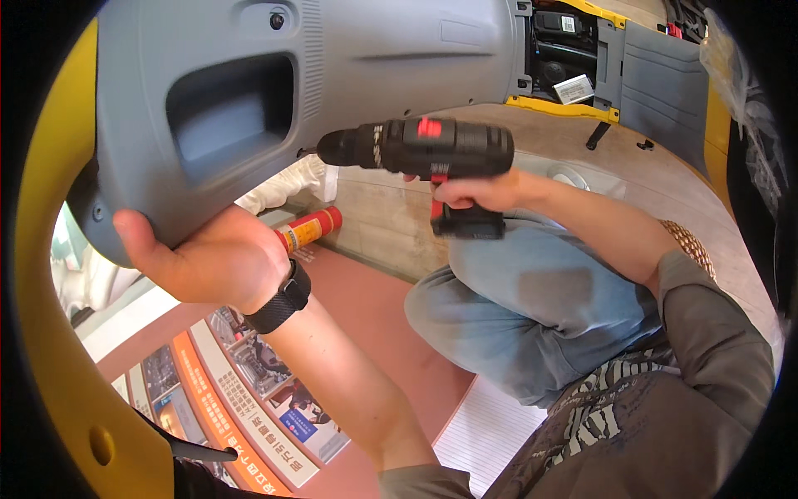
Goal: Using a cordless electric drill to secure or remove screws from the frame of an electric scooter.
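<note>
My left hand (208, 258) grips the lower edge of a large grey plastic panel (357, 75) with a recessed pocket, thumb on its front face. A black band sits on that wrist. My right hand (482, 193) is closed around the handle of a black and red cordless drill (424, 150). The drill points left, and its tip touches the grey panel just right of the pocket.
A yellow body panel (50, 358) curves down the left side. A red and yellow spray can (309, 229) lies on the floor beyond my left hand. My knee in blue jeans (532, 308) is bent below the drill. Printed posters (249, 399) lie on the reddish floor.
</note>
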A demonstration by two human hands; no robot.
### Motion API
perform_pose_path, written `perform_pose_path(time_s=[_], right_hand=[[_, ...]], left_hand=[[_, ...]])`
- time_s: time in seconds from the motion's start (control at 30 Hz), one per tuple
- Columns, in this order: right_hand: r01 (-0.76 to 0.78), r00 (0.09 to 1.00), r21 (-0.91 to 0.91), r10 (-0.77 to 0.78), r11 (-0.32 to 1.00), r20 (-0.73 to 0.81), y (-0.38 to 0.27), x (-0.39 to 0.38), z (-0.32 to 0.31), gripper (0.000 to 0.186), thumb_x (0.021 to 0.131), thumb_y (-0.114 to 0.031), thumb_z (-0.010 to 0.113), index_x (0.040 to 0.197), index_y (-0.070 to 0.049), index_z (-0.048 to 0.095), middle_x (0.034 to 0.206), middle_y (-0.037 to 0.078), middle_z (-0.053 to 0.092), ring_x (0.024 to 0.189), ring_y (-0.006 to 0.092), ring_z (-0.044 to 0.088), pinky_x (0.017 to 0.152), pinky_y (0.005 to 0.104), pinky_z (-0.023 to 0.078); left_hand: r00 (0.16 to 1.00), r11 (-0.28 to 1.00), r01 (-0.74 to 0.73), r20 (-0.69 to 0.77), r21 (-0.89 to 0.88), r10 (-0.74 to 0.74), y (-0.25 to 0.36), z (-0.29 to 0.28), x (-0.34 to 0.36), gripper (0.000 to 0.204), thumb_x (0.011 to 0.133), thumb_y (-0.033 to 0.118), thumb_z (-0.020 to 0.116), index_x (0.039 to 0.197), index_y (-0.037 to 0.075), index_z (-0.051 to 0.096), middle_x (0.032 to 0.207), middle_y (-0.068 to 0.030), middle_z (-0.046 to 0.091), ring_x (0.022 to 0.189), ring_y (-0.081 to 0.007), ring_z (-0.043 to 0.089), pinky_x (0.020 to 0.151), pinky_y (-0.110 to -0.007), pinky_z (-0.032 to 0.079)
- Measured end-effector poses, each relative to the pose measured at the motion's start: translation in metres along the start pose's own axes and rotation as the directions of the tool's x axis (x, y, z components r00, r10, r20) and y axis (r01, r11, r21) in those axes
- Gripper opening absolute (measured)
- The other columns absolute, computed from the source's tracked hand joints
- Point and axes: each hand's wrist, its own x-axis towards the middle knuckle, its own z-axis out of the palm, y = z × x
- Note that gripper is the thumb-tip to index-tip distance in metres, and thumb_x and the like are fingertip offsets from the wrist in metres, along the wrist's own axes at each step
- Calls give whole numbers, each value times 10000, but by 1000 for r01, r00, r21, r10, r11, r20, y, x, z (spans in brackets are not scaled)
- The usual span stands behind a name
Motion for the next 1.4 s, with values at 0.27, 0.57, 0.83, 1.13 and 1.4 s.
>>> perform_pose_path(time_s=[0.27, 0.57, 0.83, 1.13, 1.4], right_hand=[[-239, 970, 397, 202, 886, 135, -12, -2, 0, 365, 817, -60, 582, 1181, -50, 548, 703, -29, 443, 563, 47, 396, 553, 229, 398], [-132, 990, 148, 123, 980, 68, -15, 0, -2, 353, 810, -7, 526, 1162, -22, 556, 664, -25, 432, 541, 50, 392, 664, 269, 484], [-143, 989, 218, 134, 965, 58, -9, -1, -3, 307, 788, -61, 593, 1094, -48, 598, 733, 23, 561, 624, 77, 526, 600, 260, 475], [170, 982, -157, -180, 973, -51, 11, -7, -3, 246, 814, -81, 620, 1057, -46, 609, 699, 33, 558, 616, 106, 511, 634, 267, 469], [2, 1000, 118, 1, 993, -30, 9, -10, -2, 244, 800, -55, 625, 1043, -57, 622, 687, 17, 565, 624, 97, 506, 603, 269, 443]], left_hand=[[991, 999, 52, 121, 13, -53, 3, -9, 2, 467, 915, 338, 448, 1185, -36, 521, 1237, -149, 525, 1157, -258, 484, 1020, -389, 332], [993, 998, 57, 105, -10, -55, 3, -7, 5, 469, 908, 329, 463, 1188, -43, 517, 1238, -151, 526, 1147, -256, 494, 1018, -386, 346], [984, 999, 42, 173, -7, -40, 1, -5, 2, 485, 897, 350, 478, 1186, -38, 519, 1235, -144, 528, 1149, -251, 493, 1015, -377, 350], [982, 999, 48, 181, -16, -44, 1, -4, 1, 483, 885, 351, 499, 1181, -30, 523, 1228, -142, 532, 1140, -249, 496, 1012, -373, 346], [981, 998, 56, 189, -22, -51, 3, -2, -1, 477, 888, 348, 492, 1178, -29, 526, 1229, -146, 531, 1138, -251, 498, 1009, -378, 351]])
